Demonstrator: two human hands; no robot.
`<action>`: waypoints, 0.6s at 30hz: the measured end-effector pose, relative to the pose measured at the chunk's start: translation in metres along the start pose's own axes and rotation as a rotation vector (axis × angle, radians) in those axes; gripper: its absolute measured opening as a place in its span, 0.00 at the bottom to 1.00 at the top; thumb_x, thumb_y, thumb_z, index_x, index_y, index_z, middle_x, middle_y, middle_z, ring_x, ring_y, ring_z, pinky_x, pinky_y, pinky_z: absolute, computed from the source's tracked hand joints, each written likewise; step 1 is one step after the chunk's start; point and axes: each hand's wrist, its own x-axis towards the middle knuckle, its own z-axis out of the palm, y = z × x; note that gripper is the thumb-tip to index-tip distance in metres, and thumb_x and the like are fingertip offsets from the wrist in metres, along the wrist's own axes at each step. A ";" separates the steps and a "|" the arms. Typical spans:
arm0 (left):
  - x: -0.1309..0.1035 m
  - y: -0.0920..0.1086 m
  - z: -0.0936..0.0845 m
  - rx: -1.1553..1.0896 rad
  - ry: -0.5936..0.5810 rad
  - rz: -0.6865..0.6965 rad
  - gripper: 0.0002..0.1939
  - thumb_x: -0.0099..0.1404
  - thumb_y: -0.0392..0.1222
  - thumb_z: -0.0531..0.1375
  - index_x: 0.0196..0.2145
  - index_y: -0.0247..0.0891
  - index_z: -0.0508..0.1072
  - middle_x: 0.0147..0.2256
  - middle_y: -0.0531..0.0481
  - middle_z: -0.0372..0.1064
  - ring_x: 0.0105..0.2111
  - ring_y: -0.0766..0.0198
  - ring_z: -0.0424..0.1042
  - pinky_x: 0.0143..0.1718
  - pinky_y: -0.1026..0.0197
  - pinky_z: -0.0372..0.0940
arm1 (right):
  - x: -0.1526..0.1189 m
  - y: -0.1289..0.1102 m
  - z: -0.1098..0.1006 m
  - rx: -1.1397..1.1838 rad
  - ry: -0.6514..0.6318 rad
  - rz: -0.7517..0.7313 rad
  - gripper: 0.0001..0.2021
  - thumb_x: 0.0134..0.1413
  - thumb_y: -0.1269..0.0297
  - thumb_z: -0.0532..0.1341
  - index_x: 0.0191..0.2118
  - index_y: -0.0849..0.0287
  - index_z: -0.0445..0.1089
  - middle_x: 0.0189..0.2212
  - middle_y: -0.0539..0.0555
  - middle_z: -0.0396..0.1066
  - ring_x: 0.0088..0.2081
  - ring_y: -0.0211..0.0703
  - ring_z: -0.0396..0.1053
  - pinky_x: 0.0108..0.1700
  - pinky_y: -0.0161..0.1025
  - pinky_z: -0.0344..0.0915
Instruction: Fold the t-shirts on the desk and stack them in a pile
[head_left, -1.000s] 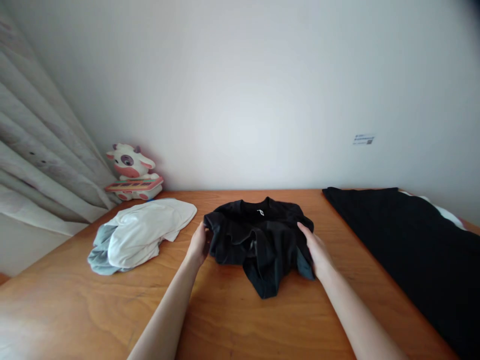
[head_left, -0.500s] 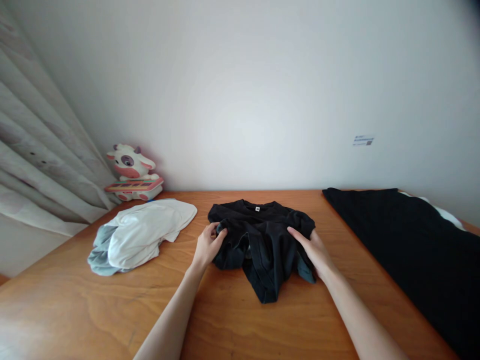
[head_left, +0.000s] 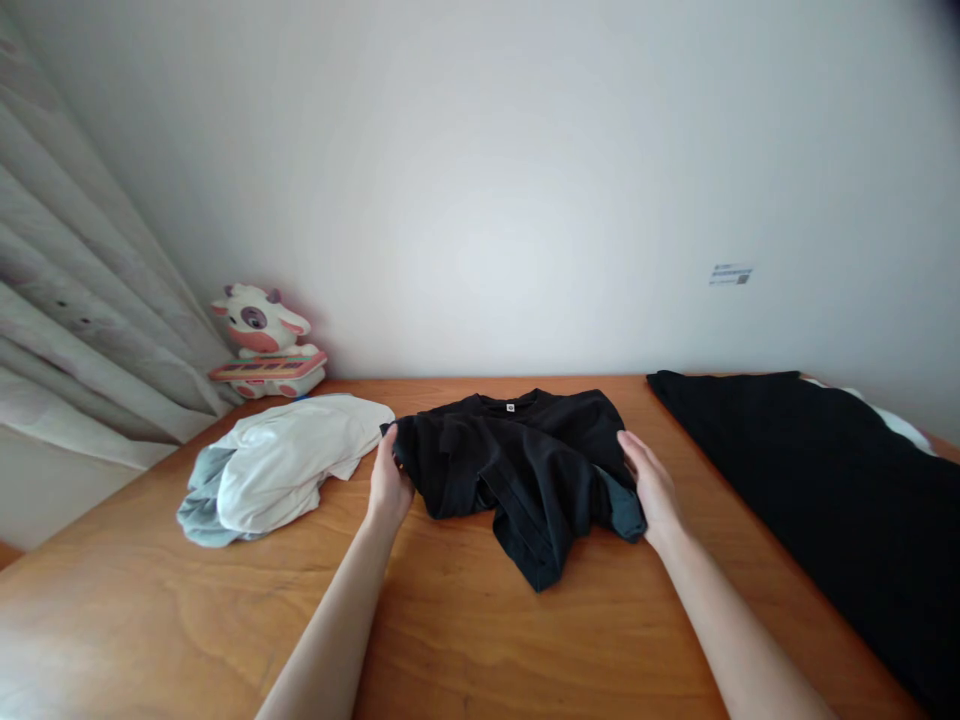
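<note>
A black T-shirt (head_left: 517, 440) lies crumpled on the wooden table, its collar and small white label toward the wall. One folded part of it points toward me, and the bluish-grey inside shows at its right side. My left hand (head_left: 391, 485) is closed on the left sleeve, drawing it out sideways with the thumb on the near side. At the shirt's right edge, my right hand (head_left: 651, 488) grips the cloth by the other sleeve; some of its fingers are hidden behind the fabric.
A white and light grey garment (head_left: 292, 465) lies bunched on the left. Behind it stands a cow toy with a keyboard (head_left: 266, 345). Black cloth (head_left: 810, 470) covers the table's right side, with something white at its far edge. A curtain (head_left: 82, 290) hangs at left; the wall closes off the back.
My left hand has moved left and slightly away from me, pulling the sleeve outward. The right hand has shifted a little right. The shirt is spread wider, its near fold slightly farther back.
</note>
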 end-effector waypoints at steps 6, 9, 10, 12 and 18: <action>-0.005 -0.020 -0.003 0.291 -0.134 0.102 0.28 0.50 0.37 0.74 0.49 0.42 0.74 0.42 0.48 0.80 0.45 0.55 0.79 0.50 0.54 0.73 | -0.017 0.005 0.010 -0.653 0.013 -0.558 0.37 0.46 0.40 0.69 0.58 0.58 0.71 0.63 0.68 0.63 0.65 0.70 0.59 0.65 0.67 0.55; -0.001 -0.024 -0.005 0.272 -0.105 0.094 0.25 0.54 0.41 0.73 0.49 0.40 0.74 0.43 0.46 0.80 0.48 0.52 0.79 0.54 0.50 0.72 | -0.029 -0.010 0.015 -0.819 0.072 -0.897 0.19 0.60 0.51 0.63 0.50 0.58 0.76 0.62 0.67 0.63 0.63 0.67 0.61 0.61 0.65 0.59; 0.000 -0.025 -0.005 0.265 -0.099 0.090 0.23 0.55 0.43 0.73 0.48 0.40 0.75 0.44 0.45 0.80 0.49 0.52 0.79 0.55 0.50 0.72 | -0.035 -0.016 0.017 -0.821 0.031 -0.960 0.14 0.63 0.54 0.61 0.47 0.56 0.76 0.58 0.65 0.67 0.59 0.62 0.65 0.60 0.61 0.62; 0.000 -0.025 -0.003 0.249 -0.105 0.088 0.21 0.57 0.45 0.73 0.47 0.39 0.76 0.46 0.43 0.80 0.52 0.51 0.78 0.57 0.49 0.70 | -0.046 -0.025 0.024 -0.803 -0.112 -1.031 0.11 0.65 0.56 0.61 0.46 0.54 0.76 0.49 0.61 0.72 0.51 0.55 0.71 0.55 0.53 0.67; -0.007 -0.020 0.003 0.176 -0.104 0.088 0.17 0.60 0.42 0.72 0.46 0.40 0.78 0.44 0.44 0.81 0.51 0.51 0.79 0.57 0.48 0.72 | -0.067 -0.013 0.039 -0.976 -0.429 -0.966 0.16 0.58 0.53 0.66 0.49 0.52 0.76 0.48 0.59 0.76 0.47 0.59 0.73 0.47 0.54 0.67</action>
